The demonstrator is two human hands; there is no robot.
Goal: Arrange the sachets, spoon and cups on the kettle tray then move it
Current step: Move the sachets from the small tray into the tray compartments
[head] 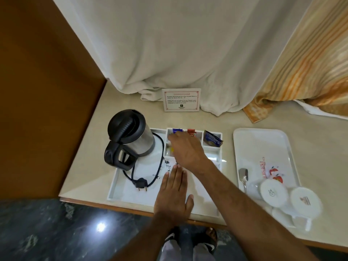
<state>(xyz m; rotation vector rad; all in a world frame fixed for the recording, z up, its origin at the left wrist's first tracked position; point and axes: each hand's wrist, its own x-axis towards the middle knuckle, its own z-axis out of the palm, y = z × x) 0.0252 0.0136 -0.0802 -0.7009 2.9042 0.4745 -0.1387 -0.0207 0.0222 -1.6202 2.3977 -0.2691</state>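
Beige stone tabletop [105, 140] carries the white compartmented kettle tray [114, 187] at frame centre — left hand [172, 194] flat and empty on it, right hand [185, 149] curled over light, crinkly sachets [191, 132], hold unclear — best pinched by edges.
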